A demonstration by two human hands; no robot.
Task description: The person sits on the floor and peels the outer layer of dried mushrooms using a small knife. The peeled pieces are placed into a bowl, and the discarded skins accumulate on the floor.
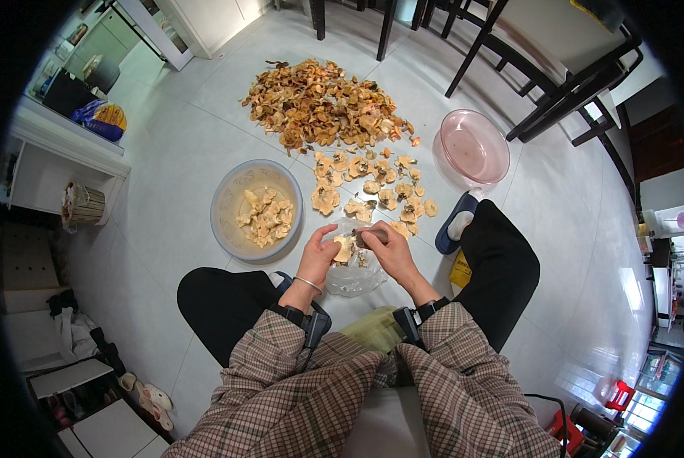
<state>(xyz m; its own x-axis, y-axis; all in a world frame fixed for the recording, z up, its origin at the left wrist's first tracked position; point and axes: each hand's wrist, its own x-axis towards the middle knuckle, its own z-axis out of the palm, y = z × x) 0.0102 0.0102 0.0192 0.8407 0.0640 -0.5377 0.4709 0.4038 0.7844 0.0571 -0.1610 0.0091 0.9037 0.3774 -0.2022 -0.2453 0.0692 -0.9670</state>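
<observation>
My left hand point(318, 256) grips a pale yellow mushroom point(343, 248) between thumb and fingers. In my right hand point(391, 250) is a small knife with a brown handle point(378, 235), close against the mushroom; its blade is mostly hidden. Below both hands a clear plastic bag point(353, 283) lies on the floor, with dark trimmings point(360, 261) on it. Just beyond the bag, several pale mushrooms point(387, 198) are spread out on the tiles. To the left stands a blue-grey basin point(225, 182) with pale mushrooms point(268, 220) inside.
A large heap of orange-brown mushrooms point(324, 106) covers the floor farther off. A pink translucent basin point(472, 150) stands at the right, near my slippered foot point(455, 226). Dark-framed chairs point(525, 63) are at the upper right. Something yellow point(461, 271) lies by my right leg.
</observation>
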